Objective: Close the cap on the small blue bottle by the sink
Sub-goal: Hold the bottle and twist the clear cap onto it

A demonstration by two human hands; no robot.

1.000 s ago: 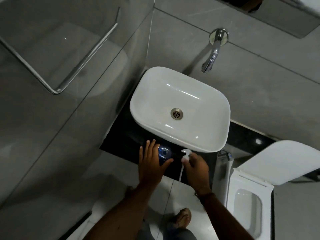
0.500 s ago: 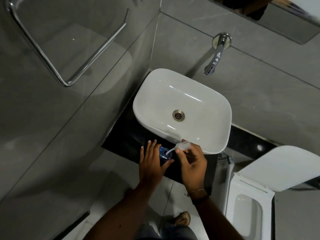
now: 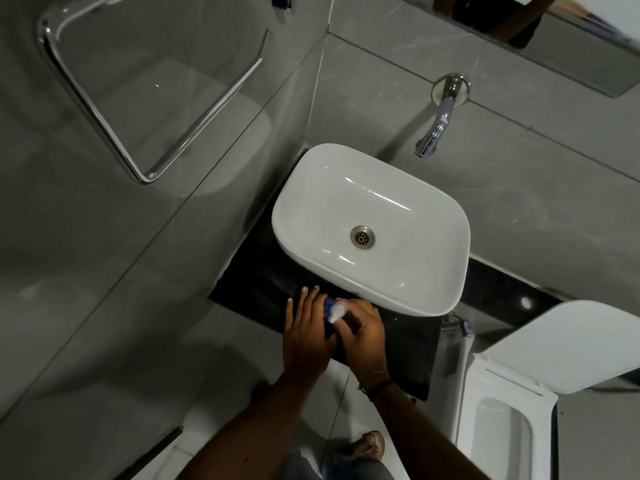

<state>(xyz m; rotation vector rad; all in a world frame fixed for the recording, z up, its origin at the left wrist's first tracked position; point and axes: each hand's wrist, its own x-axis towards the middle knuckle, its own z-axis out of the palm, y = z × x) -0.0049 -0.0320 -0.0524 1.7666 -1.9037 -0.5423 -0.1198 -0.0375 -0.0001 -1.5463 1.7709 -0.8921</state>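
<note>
Blue plastic shows only as a sliver between the two hands: the small blue bottle (image 3: 328,308) stands on the black surface (image 3: 408,344), just in front of the white sink (image 3: 408,292). From the head view, the left hand (image 3: 306,336) is wrapped around the bottle's side, its grip clamped on the body with fingers pointing toward the basin. The right hand (image 3: 363,336) pinches the white pump cap (image 3: 337,311) at the bottle's mouth, its grip closed on that cap. Whether the cap is already seated on the neck I cannot tell; the fingers cover the joint.

To finish well, I'd say the left hand should hold the bottle firm and upright against the surface while the right sets the cap square on the neck, then turns it gently. If it goes on crooked, the thread will likely bind, so it's better to back off and start again than to force it.
</note>
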